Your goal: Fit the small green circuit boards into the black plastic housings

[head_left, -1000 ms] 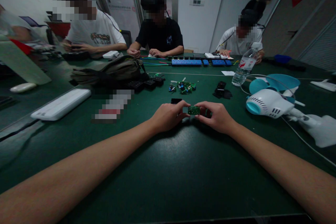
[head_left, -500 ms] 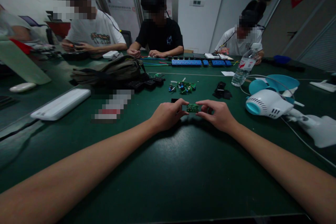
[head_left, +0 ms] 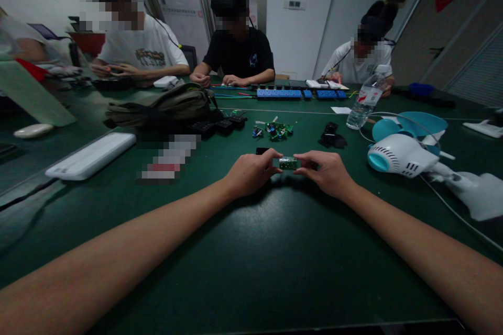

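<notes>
A small green circuit board (head_left: 288,163) is held up just above the table, pinched at both ends. My left hand (head_left: 251,171) is closed on its left end, thumb below and index finger above. On its right end my right hand (head_left: 323,170) has the same kind of pinch, its other fingers curled and partly hidden. A black piece (head_left: 264,151) shows just behind my left fingers. Beyond the hands lies a small heap of green circuit boards (head_left: 278,130) with blue and silver parts. Right of that heap sit black plastic pieces (head_left: 332,135).
A white and teal fan (head_left: 396,154) and a water bottle (head_left: 366,98) stand to the right. On the left lie a dark bag (head_left: 165,105), black boxes (head_left: 212,125) and a white power bank (head_left: 92,156). Blue terminal strips (head_left: 279,93) run along the far side, where several people sit.
The circuit board has tilted slightly between my fingers, and its upper edge now catches the light. Both hands stay in nearly the same place.
</notes>
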A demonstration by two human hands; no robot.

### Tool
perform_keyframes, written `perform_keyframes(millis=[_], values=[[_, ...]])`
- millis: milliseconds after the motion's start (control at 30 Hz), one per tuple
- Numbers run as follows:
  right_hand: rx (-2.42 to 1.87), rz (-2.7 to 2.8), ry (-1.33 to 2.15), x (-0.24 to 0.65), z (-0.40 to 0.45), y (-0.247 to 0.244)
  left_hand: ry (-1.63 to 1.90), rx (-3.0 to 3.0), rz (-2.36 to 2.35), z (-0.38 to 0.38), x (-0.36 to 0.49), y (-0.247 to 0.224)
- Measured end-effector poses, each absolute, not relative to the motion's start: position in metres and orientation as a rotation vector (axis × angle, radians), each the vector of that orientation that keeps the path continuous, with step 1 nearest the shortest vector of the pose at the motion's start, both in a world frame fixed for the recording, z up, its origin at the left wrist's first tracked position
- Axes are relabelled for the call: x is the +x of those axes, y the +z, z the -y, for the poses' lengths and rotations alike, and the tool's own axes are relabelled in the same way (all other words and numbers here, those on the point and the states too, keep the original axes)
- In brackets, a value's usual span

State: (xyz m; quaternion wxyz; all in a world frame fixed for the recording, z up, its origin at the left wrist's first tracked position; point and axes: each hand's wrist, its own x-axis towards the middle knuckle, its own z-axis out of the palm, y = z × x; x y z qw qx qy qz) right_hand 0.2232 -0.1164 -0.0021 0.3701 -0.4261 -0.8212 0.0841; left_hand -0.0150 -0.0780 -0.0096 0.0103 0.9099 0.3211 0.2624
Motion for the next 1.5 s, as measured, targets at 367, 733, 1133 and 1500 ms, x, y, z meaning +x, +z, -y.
perform_keyframes(millis=[367, 733, 1133, 1500], values=[[-1.107, 2.114, 0.203, 0.2232, 0.1166, -0.0017, 0.8, 2.835, -1.002, 0.0778, -0.016, -0.0091], [-1.15, 2.11, 0.253, 0.2211, 0.1174, 0.0007, 0.829, 2.838, -1.024, 0.0773, -0.0162, -0.0097], [-1.112, 2.118, 0.219, 0.2235, 0.1156, -0.0021, 0.787, 2.834, -1.052, 0.0771, -0.0156, -0.0099], [-1.081, 2.126, 0.207, 0.2244, 0.1161, -0.0023, 0.766, 2.821, -1.028, 0.0778, -0.0155, -0.0088]])
